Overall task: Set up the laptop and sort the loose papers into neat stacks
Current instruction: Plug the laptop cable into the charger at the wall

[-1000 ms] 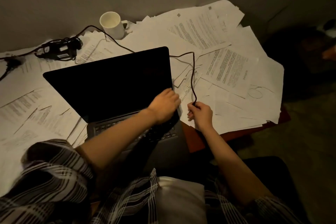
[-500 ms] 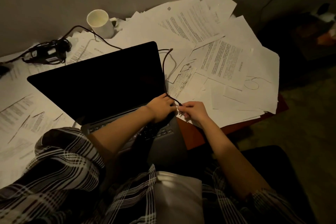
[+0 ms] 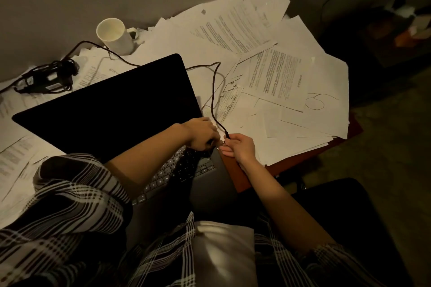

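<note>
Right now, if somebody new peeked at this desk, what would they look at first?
Probably the big open laptop with its black screen, in the middle of the desk. Next, the mess of loose papers spread all around it, with a white mug standing at the back by the wall. Then the two hands at the laptop's right edge: the right hand pinches the end of a dark charger cable, and the left hand rests on the laptop.

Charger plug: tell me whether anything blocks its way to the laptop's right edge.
The right hand pinches the charger plug beside the laptop. The left hand rests at that right edge, partly covering it. The port itself is hidden.
</note>
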